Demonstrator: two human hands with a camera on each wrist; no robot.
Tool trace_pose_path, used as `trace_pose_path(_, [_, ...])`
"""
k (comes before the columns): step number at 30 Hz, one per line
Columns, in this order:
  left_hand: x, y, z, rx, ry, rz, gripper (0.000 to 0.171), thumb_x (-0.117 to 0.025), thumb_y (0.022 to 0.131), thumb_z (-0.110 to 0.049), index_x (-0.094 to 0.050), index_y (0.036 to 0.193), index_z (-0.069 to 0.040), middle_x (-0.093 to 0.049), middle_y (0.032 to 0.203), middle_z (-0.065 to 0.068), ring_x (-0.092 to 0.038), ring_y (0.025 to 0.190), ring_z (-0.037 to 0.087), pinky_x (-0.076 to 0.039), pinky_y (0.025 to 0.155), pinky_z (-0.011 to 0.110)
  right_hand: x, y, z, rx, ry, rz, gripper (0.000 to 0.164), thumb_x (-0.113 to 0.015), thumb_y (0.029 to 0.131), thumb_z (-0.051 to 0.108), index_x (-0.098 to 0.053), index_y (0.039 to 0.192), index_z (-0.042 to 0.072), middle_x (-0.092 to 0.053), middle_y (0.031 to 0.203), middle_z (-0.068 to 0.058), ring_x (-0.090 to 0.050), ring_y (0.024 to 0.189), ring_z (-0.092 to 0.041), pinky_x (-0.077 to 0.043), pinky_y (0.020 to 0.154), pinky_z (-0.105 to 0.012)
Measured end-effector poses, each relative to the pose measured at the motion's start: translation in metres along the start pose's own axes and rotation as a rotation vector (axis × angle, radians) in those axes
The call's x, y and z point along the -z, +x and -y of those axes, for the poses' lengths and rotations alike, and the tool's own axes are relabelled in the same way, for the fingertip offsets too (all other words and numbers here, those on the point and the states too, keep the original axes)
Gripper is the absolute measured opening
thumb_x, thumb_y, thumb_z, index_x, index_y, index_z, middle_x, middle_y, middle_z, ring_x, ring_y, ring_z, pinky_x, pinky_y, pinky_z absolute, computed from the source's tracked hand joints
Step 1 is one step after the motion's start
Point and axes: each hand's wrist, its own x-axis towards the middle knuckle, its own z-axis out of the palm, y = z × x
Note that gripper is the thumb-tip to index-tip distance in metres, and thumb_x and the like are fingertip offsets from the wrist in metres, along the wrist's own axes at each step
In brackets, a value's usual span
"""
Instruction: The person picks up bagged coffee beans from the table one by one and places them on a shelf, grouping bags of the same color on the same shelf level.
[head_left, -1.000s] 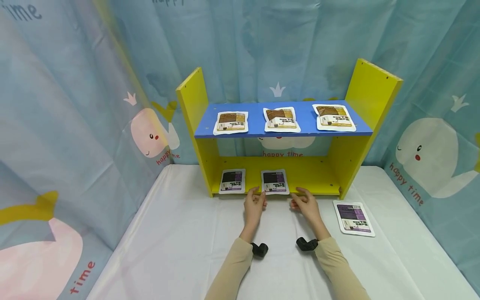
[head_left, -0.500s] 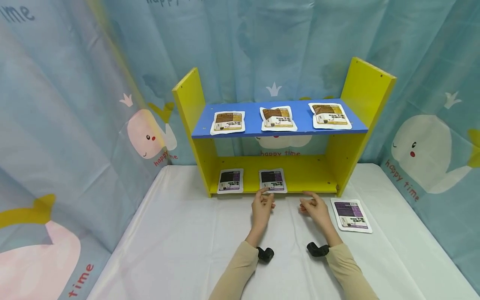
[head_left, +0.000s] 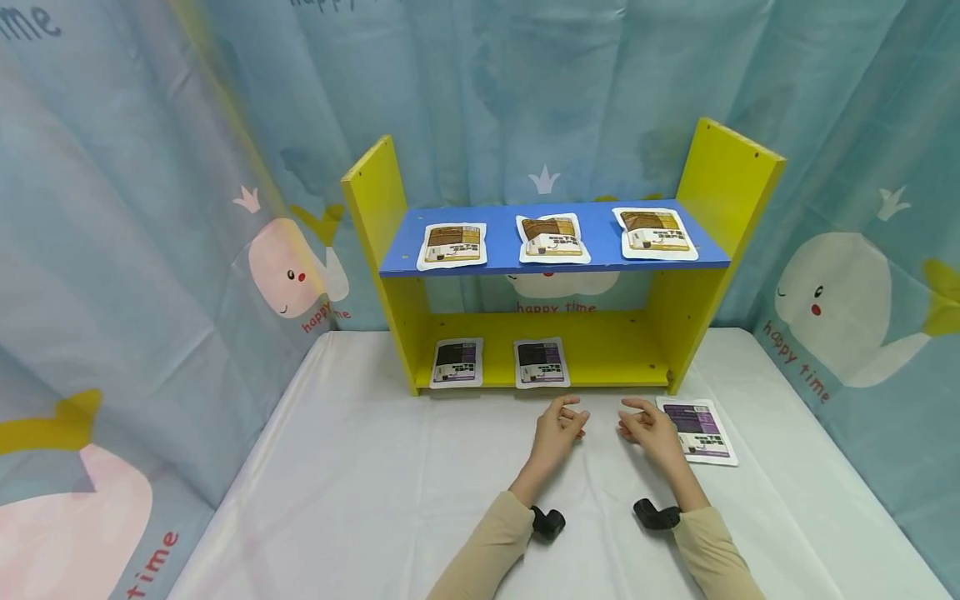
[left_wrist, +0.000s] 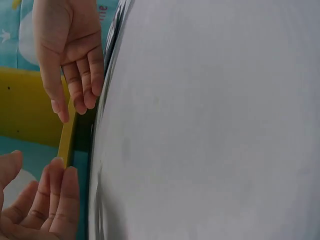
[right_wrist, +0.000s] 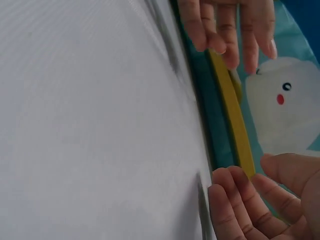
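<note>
Both hands hover over the white table before a two-level rack, fingers loosely bent and holding nothing. My left hand [head_left: 557,432] is just below a purple-and-black pouch [head_left: 542,363] that lies at the middle of the rack's yellow bottom shelf [head_left: 611,350]. Another such pouch [head_left: 457,363] lies to its left. My right hand [head_left: 654,435] overlaps the left edge of a third purple pouch [head_left: 707,432], flat on the table. In the left wrist view the right hand [left_wrist: 72,50] faces the left fingers [left_wrist: 67,205] across a gap.
Three brown-and-yellow pouches, left [head_left: 452,245], middle [head_left: 553,239] and right [head_left: 656,233], lie on the blue upper shelf [head_left: 504,250]. Yellow side panels [head_left: 731,192] rise at both ends of the rack. A printed blue curtain [head_left: 480,100] hangs behind it.
The left hand has left the middle purple pouch and moved right and toward the person. The right hand has moved right, over the edge of the pouch on the table. The camera view has shifted slightly.
</note>
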Motion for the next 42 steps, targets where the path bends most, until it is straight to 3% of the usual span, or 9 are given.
trace_pose_path(8, [-0.019,-0.009,-0.007,0.033,0.003,0.128,0.037,-0.061,0.090,-0.021,-0.056,0.119,0.001,-0.064,0.085,0.008,-0.067,0.066,0.027,-0.054,0.052,0.023,0.012,-0.010,-0.008,0.007,-0.006,-0.031,0.036,-0.058,0.092,0.013,-0.053,0.120,-0.008,-0.066,0.088,-0.027,-0.068,0.071,-0.019,-0.057,0.063,-0.027])
trace_pose_path(20, [-0.052,-0.017,-0.012,0.032,0.090,0.256,0.033,-0.063,0.088,-0.021,-0.062,0.114,0.000,-0.064,0.083,0.003,-0.063,0.062,0.010,-0.048,0.051,0.015,0.040,-0.022,-0.004,-0.006,-0.128,-0.100,0.034,-0.057,0.092,0.012,-0.054,0.120,-0.007,-0.064,0.096,-0.029,-0.066,0.071,-0.021,-0.056,0.059,-0.027])
trace_pose_path(26, [-0.063,-0.019,-0.016,0.022,0.145,0.300,0.034,-0.064,0.087,-0.022,-0.063,0.112,0.001,-0.068,0.083,0.005,-0.057,0.058,0.001,-0.046,0.052,0.013,0.057,-0.027,-0.005,-0.028,-0.269,-0.173,0.034,-0.056,0.093,0.019,-0.058,0.119,-0.002,-0.065,0.100,-0.024,-0.063,0.069,-0.008,-0.050,0.057,-0.018])
trace_pose_path(32, [-0.073,-0.020,-0.019,0.028,0.193,0.320,0.032,-0.064,0.087,-0.022,-0.064,0.112,-0.002,-0.068,0.085,0.002,-0.056,0.059,0.000,-0.046,0.053,0.013,0.075,-0.033,-0.008,0.000,-0.395,-0.277,0.032,-0.058,0.092,0.021,-0.062,0.115,0.001,-0.067,0.099,-0.021,-0.050,0.071,0.008,-0.044,0.058,-0.014])
trace_pose_path(34, [-0.076,-0.019,-0.020,0.030,0.200,0.323,0.032,-0.064,0.087,-0.022,-0.064,0.112,-0.002,-0.068,0.086,0.002,-0.057,0.061,0.000,-0.046,0.055,0.012,0.080,-0.035,-0.008,-0.001,-0.417,-0.301,0.031,-0.058,0.092,0.021,-0.062,0.115,0.000,-0.066,0.099,-0.021,-0.053,0.074,0.002,-0.043,0.059,-0.013])
trace_pose_path(37, [-0.080,-0.019,-0.022,0.034,0.222,0.324,0.032,-0.065,0.087,-0.023,-0.065,0.112,-0.002,-0.067,0.085,0.000,-0.055,0.062,-0.001,-0.046,0.057,0.012,0.087,-0.038,-0.009,-0.032,-0.431,-0.322,0.031,-0.057,0.092,0.020,-0.062,0.115,0.000,-0.065,0.103,-0.023,-0.062,0.081,-0.018,-0.043,0.063,-0.017])
trace_pose_path(40, [-0.084,-0.019,-0.025,0.054,0.242,0.332,0.032,-0.066,0.086,-0.023,-0.065,0.111,-0.002,-0.066,0.083,-0.002,-0.053,0.062,-0.001,-0.045,0.057,0.012,0.092,-0.041,-0.010,-0.086,-0.438,-0.310,0.035,-0.055,0.093,0.021,-0.059,0.119,-0.002,-0.061,0.109,-0.026,-0.060,0.094,-0.038,-0.048,0.070,-0.030])
trace_pose_path(42, [-0.086,-0.019,-0.027,0.065,0.262,0.336,0.032,-0.067,0.085,-0.023,-0.066,0.110,-0.002,-0.064,0.081,-0.004,-0.051,0.063,-0.002,-0.044,0.058,0.012,0.096,-0.042,-0.011,-0.127,-0.434,-0.288,0.038,-0.053,0.094,0.022,-0.056,0.121,-0.004,-0.058,0.113,-0.029,-0.057,0.099,-0.043,-0.049,0.075,-0.041])
